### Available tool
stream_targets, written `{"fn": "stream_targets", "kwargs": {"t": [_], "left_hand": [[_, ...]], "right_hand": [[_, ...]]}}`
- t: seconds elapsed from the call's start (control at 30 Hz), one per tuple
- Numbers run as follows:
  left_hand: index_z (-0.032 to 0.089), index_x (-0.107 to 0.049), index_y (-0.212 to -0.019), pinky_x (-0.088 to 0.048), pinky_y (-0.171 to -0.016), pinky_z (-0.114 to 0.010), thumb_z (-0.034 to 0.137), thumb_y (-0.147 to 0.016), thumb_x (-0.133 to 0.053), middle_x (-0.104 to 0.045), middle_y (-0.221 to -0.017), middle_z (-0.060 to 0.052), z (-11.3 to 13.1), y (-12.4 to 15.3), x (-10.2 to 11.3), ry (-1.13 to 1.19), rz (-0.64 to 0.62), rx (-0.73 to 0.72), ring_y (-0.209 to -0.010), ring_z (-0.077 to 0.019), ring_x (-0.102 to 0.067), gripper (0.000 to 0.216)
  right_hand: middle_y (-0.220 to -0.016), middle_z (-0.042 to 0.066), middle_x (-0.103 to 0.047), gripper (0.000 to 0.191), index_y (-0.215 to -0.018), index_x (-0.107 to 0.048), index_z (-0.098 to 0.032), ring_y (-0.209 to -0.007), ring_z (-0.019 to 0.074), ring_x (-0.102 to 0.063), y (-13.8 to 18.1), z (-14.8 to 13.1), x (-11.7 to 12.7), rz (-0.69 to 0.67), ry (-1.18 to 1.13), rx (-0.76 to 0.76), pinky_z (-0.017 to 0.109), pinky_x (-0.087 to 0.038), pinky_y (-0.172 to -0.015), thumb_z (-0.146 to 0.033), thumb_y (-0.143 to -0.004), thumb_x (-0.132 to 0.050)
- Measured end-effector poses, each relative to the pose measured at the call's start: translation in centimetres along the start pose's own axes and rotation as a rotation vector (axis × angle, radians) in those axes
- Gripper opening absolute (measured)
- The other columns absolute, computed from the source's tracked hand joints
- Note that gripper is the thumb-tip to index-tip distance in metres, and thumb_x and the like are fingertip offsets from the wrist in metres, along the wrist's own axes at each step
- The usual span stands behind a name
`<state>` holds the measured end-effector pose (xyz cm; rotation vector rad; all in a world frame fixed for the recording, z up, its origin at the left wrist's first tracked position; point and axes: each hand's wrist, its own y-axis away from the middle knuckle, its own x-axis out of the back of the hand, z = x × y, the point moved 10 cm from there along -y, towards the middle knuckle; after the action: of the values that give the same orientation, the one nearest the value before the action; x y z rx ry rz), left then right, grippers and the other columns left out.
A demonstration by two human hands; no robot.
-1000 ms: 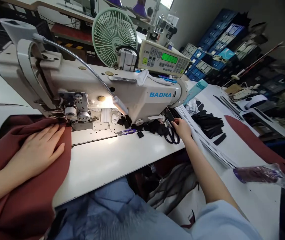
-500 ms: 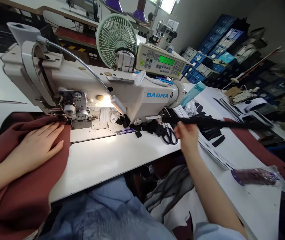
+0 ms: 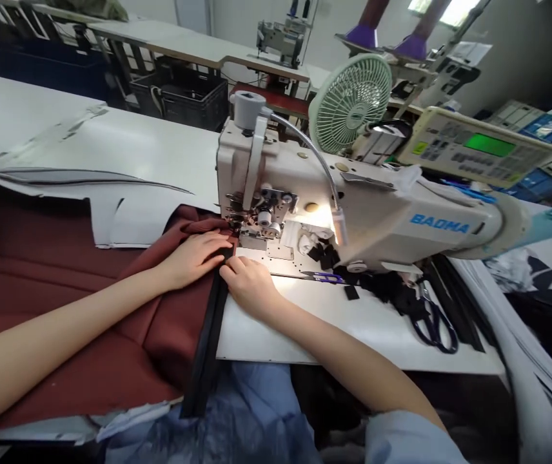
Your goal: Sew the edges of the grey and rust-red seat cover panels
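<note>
My left hand lies with fingers stretched out on the maroon fabric, just left of the sewing machine's presser area. A long black strip runs along the right edge of this fabric and hangs toward my lap. With bent fingers, my right hand pinches the strip near its upper end, close in front of the needle area. The fingertips of both hands almost meet. The machine's lamp lights the bed, and the needle itself is hard to make out.
Thread snips and black scraps lie on the table right of my hands. Scissors rest farther right. Behind the machine stand a green fan and a control panel. White-edged material lies at the left.
My right hand has come from the far right to the needle area, bringing the black strip onto the fabric's edge. The camera view has swung left. My left hand stays on the fabric.
</note>
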<state>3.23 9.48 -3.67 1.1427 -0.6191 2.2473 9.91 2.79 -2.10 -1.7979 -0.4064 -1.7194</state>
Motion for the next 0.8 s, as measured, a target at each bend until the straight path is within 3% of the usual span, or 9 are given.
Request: {"fn": "stream_targets", "kwargs": {"t": [0.2, 0.37, 0.47, 0.8], "left_hand": [[0.022, -0.061, -0.126, -0.039, -0.112, -0.049, 0.037, -0.099, -0.04, -0.051, -0.144, -0.008, 0.6, -0.3, 0.0, -0.071, 0.001, -0.036, -0.136, -0.0276, -0.043, 0.037], [0.025, -0.064, -0.125, -0.039, -0.111, -0.05, 0.032, -0.101, -0.036, -0.053, -0.142, -0.006, 0.4, -0.5, -0.1, -0.109, 0.043, 0.016, -0.134, -0.027, -0.045, 0.038], [0.026, -0.063, -0.127, -0.037, -0.112, -0.05, 0.03, -0.101, -0.034, -0.051, -0.145, -0.005, 0.5, -0.6, -0.3, -0.118, 0.034, 0.028, -0.137, -0.0264, -0.043, 0.039], [0.025, -0.055, -0.135, -0.036, -0.112, -0.052, 0.03, -0.101, -0.033, -0.049, -0.148, -0.006, 0.5, -0.5, -0.5, -0.162, 0.003, 0.084, -0.138, -0.0263, -0.041, 0.041]], "right_hand": [[-0.104, 0.01, -0.066, 0.014, -0.091, -0.061, -0.016, -0.082, 0.0183, -0.057, 3.1, -1.9, 1.3, 0.162, 0.003, 0.065, 0.031, -0.046, -0.068, -0.011, -0.094, -0.048], [-0.084, 0.007, -0.063, 0.024, -0.074, -0.055, -0.019, -0.069, 0.0166, -0.051, 2.9, -2.9, 2.4, 0.261, 0.033, 0.106, 0.029, -0.039, -0.058, -0.004, -0.091, -0.047], [-0.077, 0.006, -0.059, 0.026, -0.071, -0.052, -0.019, -0.067, 0.0171, -0.049, 2.1, -3.0, 2.1, 0.266, 0.043, 0.103, 0.029, -0.037, -0.056, -0.001, -0.088, -0.045], [-0.082, 0.007, -0.06, 0.024, -0.075, -0.054, -0.018, -0.071, 0.0172, -0.05, 2.3, -2.9, 2.1, 0.24, 0.037, 0.09, 0.029, -0.04, -0.06, 0.0, -0.089, -0.045]]}}
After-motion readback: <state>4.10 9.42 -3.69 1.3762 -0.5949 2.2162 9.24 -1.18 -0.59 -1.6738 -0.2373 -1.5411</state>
